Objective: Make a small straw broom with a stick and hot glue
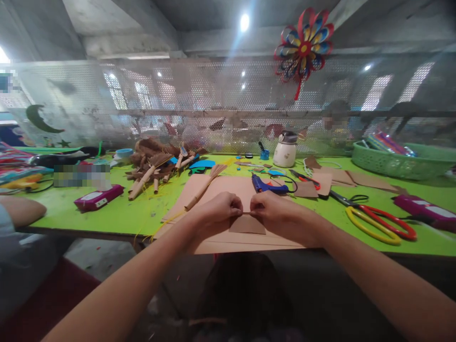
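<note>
Both my hands meet over a small piece of brown paper [248, 225], which lies on larger brown sheets [210, 243] at the table's front edge. My left hand [224, 209] pinches the paper's far edge on the left. On the right, the fingers of my right hand [269, 209] pinch that same edge, which looks folded or rolled between them. Just beyond my right hand lies a blue glue gun [269, 185]. A rolled paper stick with a fringed end [204, 189] rests on the sheets beyond my left hand.
Scissors with red and yellow handles [377, 223] lie to the right, near a purple box-shaped item [425, 209]. Farther back stand a white jar [285, 151] and a green basket [399, 164]. Fringed brown paper rolls [151, 166] are heaped at left. A neighbour's arm [21, 212] rests at far left.
</note>
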The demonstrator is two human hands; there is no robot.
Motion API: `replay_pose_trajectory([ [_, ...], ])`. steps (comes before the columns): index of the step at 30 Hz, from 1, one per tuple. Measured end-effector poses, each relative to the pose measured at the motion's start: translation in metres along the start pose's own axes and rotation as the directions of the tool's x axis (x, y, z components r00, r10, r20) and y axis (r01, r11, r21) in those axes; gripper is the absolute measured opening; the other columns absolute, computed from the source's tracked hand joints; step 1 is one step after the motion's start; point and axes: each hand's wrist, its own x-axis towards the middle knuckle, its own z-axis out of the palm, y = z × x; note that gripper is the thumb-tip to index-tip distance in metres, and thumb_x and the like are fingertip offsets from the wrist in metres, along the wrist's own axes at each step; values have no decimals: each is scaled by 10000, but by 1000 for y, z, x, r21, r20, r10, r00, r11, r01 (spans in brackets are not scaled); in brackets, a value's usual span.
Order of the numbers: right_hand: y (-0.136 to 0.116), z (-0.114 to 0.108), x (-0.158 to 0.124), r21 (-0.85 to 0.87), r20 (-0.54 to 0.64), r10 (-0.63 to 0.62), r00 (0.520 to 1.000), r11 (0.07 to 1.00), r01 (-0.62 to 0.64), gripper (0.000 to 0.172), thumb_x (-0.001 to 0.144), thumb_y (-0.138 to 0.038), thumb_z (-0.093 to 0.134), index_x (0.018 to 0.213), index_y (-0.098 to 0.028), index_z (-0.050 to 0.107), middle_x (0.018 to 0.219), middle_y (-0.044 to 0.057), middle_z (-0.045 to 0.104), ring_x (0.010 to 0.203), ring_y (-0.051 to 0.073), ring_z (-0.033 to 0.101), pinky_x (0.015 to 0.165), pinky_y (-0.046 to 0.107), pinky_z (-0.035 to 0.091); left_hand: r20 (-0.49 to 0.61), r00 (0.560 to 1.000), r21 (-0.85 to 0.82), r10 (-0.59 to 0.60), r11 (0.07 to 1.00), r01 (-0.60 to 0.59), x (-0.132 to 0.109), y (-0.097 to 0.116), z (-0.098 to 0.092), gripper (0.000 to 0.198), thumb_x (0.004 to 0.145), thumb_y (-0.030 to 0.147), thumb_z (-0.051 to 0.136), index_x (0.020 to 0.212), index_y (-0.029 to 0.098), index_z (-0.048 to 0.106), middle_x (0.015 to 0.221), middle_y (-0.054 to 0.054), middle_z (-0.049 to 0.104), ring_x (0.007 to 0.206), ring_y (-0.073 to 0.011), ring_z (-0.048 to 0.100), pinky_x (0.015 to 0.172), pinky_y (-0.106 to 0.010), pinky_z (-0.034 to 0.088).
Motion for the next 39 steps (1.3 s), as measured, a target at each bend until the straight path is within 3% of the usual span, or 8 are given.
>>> replay_pose_trajectory([
  [5, -10, -2, -13, -86, 13, 2, 1000, 996, -1, 145, 787, -167, 505, 738, -157, 641, 645, 2, 594, 562, 107, 451, 509, 229, 288, -28, 998, 82, 49, 996, -46, -6, 3, 0, 150, 758, 216, 537, 802, 163, 670, 759, -13, 662, 692, -142, 573, 614, -228, 406],
  [11, -6, -4, -9, -271, 54, -146, 988, 950, 155, 136, 792, -97, 495, 787, -152, 619, 755, 33, 615, 644, 116, 483, 565, 221, 317, -31, 993, 256, 114, 961, -102, -7, 8, -2, 142, 773, 180, 527, 785, 169, 668, 750, -13, 645, 674, -133, 548, 613, -231, 389],
  [23, 2, 0, -18, -465, 59, -290, 955, 839, 284, 125, 856, -136, 483, 765, -144, 567, 784, 46, 560, 699, 139, 468, 622, 251, 331, -34, 961, 464, 274, 856, -227, -25, 14, 1, 170, 818, 146, 470, 692, 154, 584, 716, -25, 517, 674, -132, 494, 609, -238, 373],
  [31, 3, 6, -24, -626, 85, -422, 903, 682, 378, 102, 853, -129, 476, 790, -137, 555, 825, 86, 556, 781, 192, 464, 682, 307, 350, -36, 961, 526, 275, 823, -216, -27, 14, 2, 164, 817, 138, 480, 700, 149, 594, 710, -26, 511, 664, -131, 485, 610, -243, 374],
  [39, -12, 4, -20, -782, 320, -483, 815, 351, 515, 203, 891, -152, 434, 790, -108, 606, 746, 105, 573, 722, 215, 453, 650, 346, 309, 28, 922, 685, 386, 665, -298, -32, 18, 3, 111, 795, 151, 512, 711, 153, 585, 729, -52, 518, 664, -167, 457, 622, -290, 378],
])
